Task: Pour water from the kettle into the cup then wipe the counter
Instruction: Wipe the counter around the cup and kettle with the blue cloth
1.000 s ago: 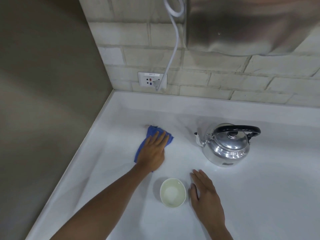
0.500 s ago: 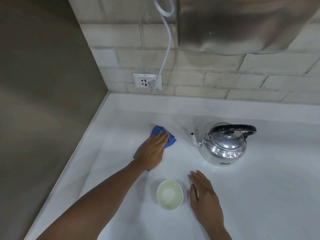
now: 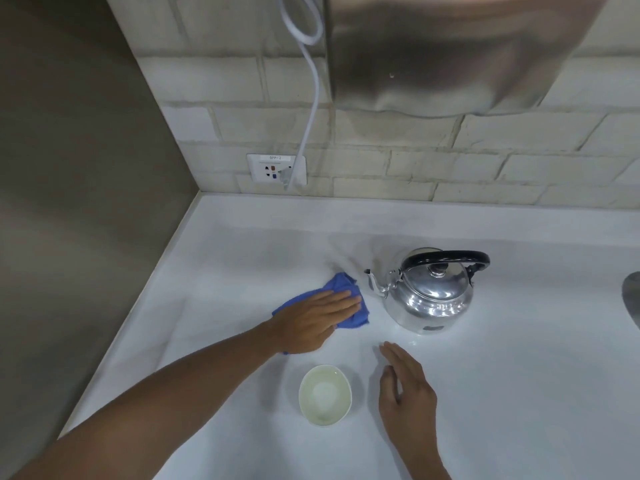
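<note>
A shiny metal kettle (image 3: 431, 296) with a black handle stands upright on the white counter (image 3: 519, 375), spout pointing left. A small pale cup (image 3: 325, 394) with liquid in it sits near the front, between my two arms. My left hand (image 3: 313, 322) presses flat on a blue cloth (image 3: 346, 285), just left of the kettle's spout. My right hand (image 3: 405, 389) rests flat on the counter to the right of the cup, fingers apart, holding nothing.
A brick-tiled wall runs along the back with a white socket (image 3: 276, 169) and a white cable (image 3: 310, 109) plugged in. A steel hood (image 3: 450, 53) hangs above. A brown side wall (image 3: 69, 168) bounds the counter's left edge. A grey object's edge (image 3: 632, 292) shows at far right.
My left hand has slid the blue cloth to the right, toward the kettle's spout. My right hand, the cup and the kettle stay in place.
</note>
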